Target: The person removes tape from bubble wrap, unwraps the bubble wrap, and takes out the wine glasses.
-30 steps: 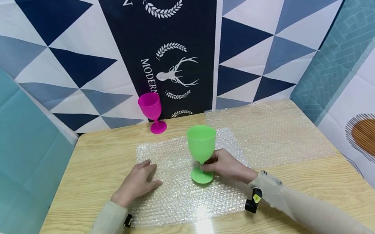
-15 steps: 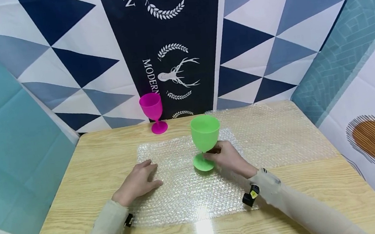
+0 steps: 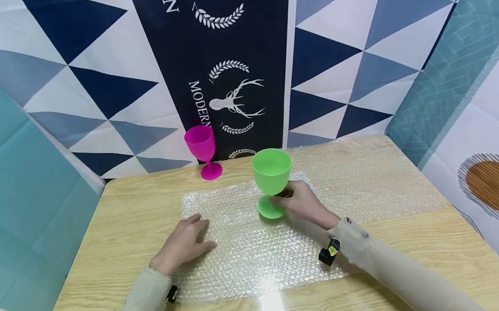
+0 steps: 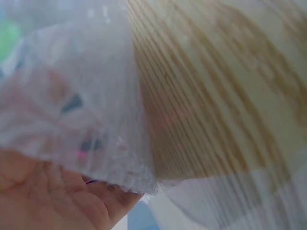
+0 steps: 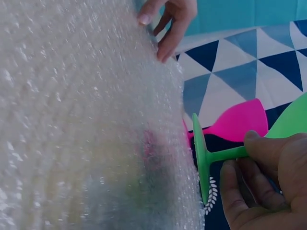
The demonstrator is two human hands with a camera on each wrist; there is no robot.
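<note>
My right hand [image 3: 304,201] pinches the stem of a green plastic goblet [image 3: 272,172] between thumb and fingers. The goblet stands upright over a sheet of bubble wrap [image 3: 242,262], its foot close over the sheet. In the right wrist view the thumb and fingertips [image 5: 254,143] meet on the stem [image 5: 228,154] just below the bowl. My left hand [image 3: 185,241] rests on the left edge of the same sheet, fingers relaxed and spread. In the left wrist view the sheet's edge [image 4: 96,120] overlaps part of the left palm [image 4: 53,196].
A magenta goblet [image 3: 200,143] stands at the back edge of the wooden table [image 3: 136,208]. A second bubble wrap sheet [image 3: 370,178] lies at the back right. Patterned cloth [image 3: 224,41] hangs close behind the table, with more on both sides.
My right hand has moved the green goblet up and away from me, slightly to the right, toward the back of the bubble wrap. The left hand has stayed in place.
</note>
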